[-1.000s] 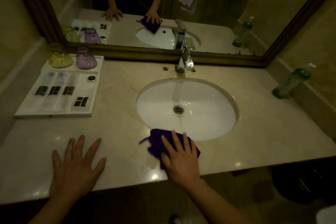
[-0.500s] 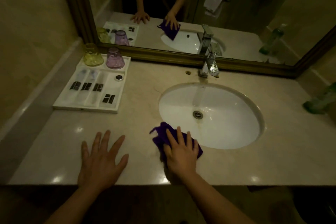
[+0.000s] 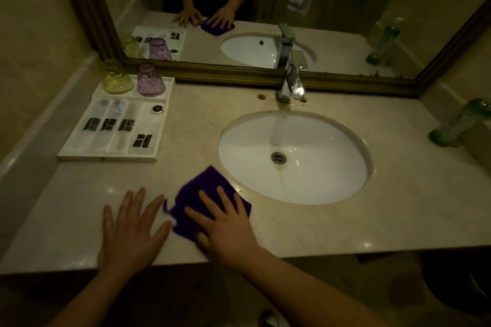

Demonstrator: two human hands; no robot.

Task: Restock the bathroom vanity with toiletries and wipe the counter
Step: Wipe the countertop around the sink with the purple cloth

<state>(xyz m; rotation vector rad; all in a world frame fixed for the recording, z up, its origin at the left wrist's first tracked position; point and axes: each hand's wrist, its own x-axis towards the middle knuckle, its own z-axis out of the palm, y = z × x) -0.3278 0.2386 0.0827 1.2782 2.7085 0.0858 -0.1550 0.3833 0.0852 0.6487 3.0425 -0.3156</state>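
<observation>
A purple cloth [image 3: 198, 192] lies flat on the beige marble counter [image 3: 398, 215], just left of the sink's front rim. My right hand [image 3: 225, 225] presses down on it with straight, spread fingers. My left hand [image 3: 130, 231] rests flat on the counter right beside the cloth, fingers spread, holding nothing. A white toiletry tray [image 3: 106, 156] with several wrapped packets sits at the left. An upturned yellow glass [image 3: 117, 77] and an upturned purple glass [image 3: 151, 80] stand at its back.
The white oval sink [image 3: 318, 167] fills the counter's middle, with a chrome faucet [image 3: 291, 79] behind it. A green bottle [image 3: 459, 122] leans at the right wall. A framed mirror [image 3: 332, 8] runs along the back. The counter's front edge lies under my wrists.
My right hand has slid the purple cloth leftward along the counter, toward my left hand. The cloth now lies flatter and more spread out. The camera view has shifted left.
</observation>
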